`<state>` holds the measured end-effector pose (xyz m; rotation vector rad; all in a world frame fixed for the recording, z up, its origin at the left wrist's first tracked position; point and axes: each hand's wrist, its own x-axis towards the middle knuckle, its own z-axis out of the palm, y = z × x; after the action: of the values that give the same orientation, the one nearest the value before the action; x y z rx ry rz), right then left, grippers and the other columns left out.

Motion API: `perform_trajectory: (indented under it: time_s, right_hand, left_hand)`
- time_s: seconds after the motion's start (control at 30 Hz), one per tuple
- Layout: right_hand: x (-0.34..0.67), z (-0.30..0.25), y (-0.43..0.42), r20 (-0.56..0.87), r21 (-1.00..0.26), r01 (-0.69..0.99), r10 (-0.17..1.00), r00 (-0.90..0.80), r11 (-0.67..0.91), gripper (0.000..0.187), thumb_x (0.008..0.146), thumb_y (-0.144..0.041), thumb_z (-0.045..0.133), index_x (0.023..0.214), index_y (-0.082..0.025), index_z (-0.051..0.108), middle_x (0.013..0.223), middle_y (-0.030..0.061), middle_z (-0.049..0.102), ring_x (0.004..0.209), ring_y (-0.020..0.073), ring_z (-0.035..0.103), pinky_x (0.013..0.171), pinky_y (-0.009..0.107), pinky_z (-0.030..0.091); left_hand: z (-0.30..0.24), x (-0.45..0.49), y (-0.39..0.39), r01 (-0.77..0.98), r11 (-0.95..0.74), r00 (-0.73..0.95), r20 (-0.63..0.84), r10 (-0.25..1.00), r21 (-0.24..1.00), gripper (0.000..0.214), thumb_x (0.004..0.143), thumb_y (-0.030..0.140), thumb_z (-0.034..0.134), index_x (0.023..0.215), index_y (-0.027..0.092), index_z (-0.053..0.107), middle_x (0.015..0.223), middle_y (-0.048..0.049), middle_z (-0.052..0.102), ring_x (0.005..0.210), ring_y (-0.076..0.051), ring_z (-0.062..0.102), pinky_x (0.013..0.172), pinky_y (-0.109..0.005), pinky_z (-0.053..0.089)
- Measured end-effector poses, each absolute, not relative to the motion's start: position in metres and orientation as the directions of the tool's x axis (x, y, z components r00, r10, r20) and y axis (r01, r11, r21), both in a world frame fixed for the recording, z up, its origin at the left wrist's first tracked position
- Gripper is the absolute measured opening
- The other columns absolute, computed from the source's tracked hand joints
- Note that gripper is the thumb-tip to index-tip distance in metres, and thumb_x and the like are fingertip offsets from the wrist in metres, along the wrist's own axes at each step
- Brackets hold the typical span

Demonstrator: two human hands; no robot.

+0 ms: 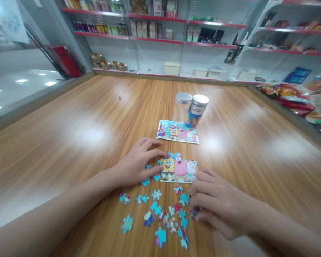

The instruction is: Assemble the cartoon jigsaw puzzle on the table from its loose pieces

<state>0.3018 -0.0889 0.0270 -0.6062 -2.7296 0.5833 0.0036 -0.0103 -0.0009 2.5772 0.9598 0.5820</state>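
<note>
Left hand [136,162]: half open, fingers spread and slightly curved, resting over the left edge of the partly built SpongeBob jigsaw puzzle [178,169], fingertips touching its pieces; no clear grip on anything. Right hand [219,203]: fingers curled inward and closed around a small puzzle piece [195,213], mostly hidden behind the fingers, just right of the loose pieces. Partly built puzzle: flat on the wooden table [69,125], directly in front of the person, between both hands, with SpongeBob and Patrick figures joined, left part incomplete. Loose puzzle pieces [156,214]: scattered close below the built section, mostly blue and teal, some with red or white, all lying apart or in small overlaps, a few right beside the left hand. Printed reference picture [177,131]: flat on the table, just beyond the built section, same cartoon scene. Behind it, two upright jars with metal lids, side by side and touching: clear plastic jar [182,107] on the left, blue-labelled jar [198,110] on the right, both at the far edge of the reference picture. Farther back, white retail shelves [155,39] with red edges, holding packaged goods, round tins [109,62] on the low left shelf. Colourful snack bags [289,100] along the table's right side. Red case [65,60] against the wall at far left.
</note>
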Motion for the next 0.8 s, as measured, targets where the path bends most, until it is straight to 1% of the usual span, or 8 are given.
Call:
perform_trajectory:
  time_s: [0.1,0.17,0.27,0.37,0.47,0.53,0.67,0.8]
  right_hand:
    - [0.302,0.027,-0.09,0.192,-0.477,0.311,0.442,-0.876,0.822,0.009,0.087,-0.015,0.06,0.094,-0.02,0.058,0.089,0.0042,0.064,0.086,0.022,0.054,0.079,0.039,0.036]
    - [0.3,0.026,-0.091,0.212,-0.539,0.281,0.451,-0.867,0.794,0.011,0.085,-0.011,0.059,0.091,-0.02,0.057,0.084,0.0027,0.064,0.084,0.021,0.055,0.08,0.038,0.038]
    - [0.298,0.021,-0.093,0.305,-0.638,0.236,0.522,-0.796,0.733,0.015,0.085,-0.006,0.057,0.088,-0.02,0.056,0.079,0.0013,0.064,0.08,0.0184,0.055,0.079,0.035,0.041]
    - [0.298,0.013,-0.094,0.412,-0.65,0.255,0.614,-0.673,0.716,0.013,0.088,-0.006,0.061,0.091,-0.019,0.058,0.079,0.0022,0.063,0.079,0.0175,0.054,0.074,0.033,0.041]
    - [0.298,0.006,-0.094,0.475,-0.621,0.279,0.635,-0.61,0.732,0.013,0.089,-0.006,0.063,0.089,-0.018,0.059,0.077,0.0023,0.063,0.076,0.017,0.052,0.07,0.031,0.04]
    - [0.298,0.003,-0.093,0.499,-0.604,0.249,0.603,-0.623,0.757,0.015,0.088,-0.003,0.061,0.089,-0.018,0.059,0.077,0.0022,0.064,0.074,0.0164,0.052,0.07,0.032,0.041]
    - [0.296,0.0,-0.093,0.515,-0.6,0.23,0.59,-0.622,0.766,0.019,0.087,0.001,0.056,0.089,-0.018,0.058,0.079,0.003,0.065,0.075,0.017,0.054,0.072,0.033,0.042]
    - [0.295,-0.002,-0.093,0.523,-0.599,0.254,0.611,-0.595,0.76,0.018,0.089,-0.001,0.058,0.089,-0.019,0.059,0.077,0.0023,0.064,0.074,0.0166,0.052,0.07,0.032,0.041]
  left_hand:
    - [-0.001,0.004,-0.01,0.536,-0.722,0.692,0.261,0.673,0.438,0.028,0.093,0.038,0.066,0.118,0.025,0.067,0.138,-0.0119,0.052,0.133,-0.031,0.044,0.111,-0.053,0.041]
    - [0.0,0.005,-0.011,0.535,-0.728,0.694,0.269,0.668,0.429,0.027,0.093,0.037,0.065,0.117,0.024,0.067,0.138,-0.0124,0.052,0.132,-0.031,0.044,0.111,-0.054,0.041]
    - [0.005,0.009,-0.018,0.5,-0.766,0.695,0.341,0.633,0.403,0.024,0.095,0.031,0.063,0.116,0.023,0.067,0.136,-0.0124,0.054,0.131,-0.03,0.046,0.11,-0.053,0.042]
    - [0.015,0.019,-0.035,0.378,-0.861,0.759,0.418,0.499,0.339,0.027,0.094,0.022,0.062,0.121,0.025,0.065,0.132,-0.0101,0.06,0.129,-0.03,0.046,0.11,-0.052,0.042]
    - [0.022,0.031,-0.054,0.227,-0.936,0.873,0.369,0.318,0.268,0.031,0.094,0.022,0.061,0.124,0.028,0.063,0.132,-0.0076,0.064,0.129,-0.032,0.046,0.109,-0.051,0.042]
    - [0.023,0.037,-0.062,0.154,-0.944,0.907,0.338,0.252,0.293,0.028,0.094,0.026,0.06,0.122,0.023,0.063,0.13,-0.0073,0.066,0.129,-0.032,0.047,0.112,-0.051,0.04]
    - [0.022,0.04,-0.064,0.073,-0.902,0.926,0.307,0.22,0.426,0.032,0.094,0.026,0.059,0.125,0.019,0.058,0.126,-0.0082,0.068,0.122,-0.026,0.056,0.122,-0.048,0.032]
    - [0.024,0.04,-0.062,0.059,-0.893,0.915,0.333,0.227,0.445,0.032,0.09,0.025,0.063,0.121,0.022,0.061,0.125,-0.009,0.068,0.127,-0.029,0.053,0.117,-0.048,0.038]
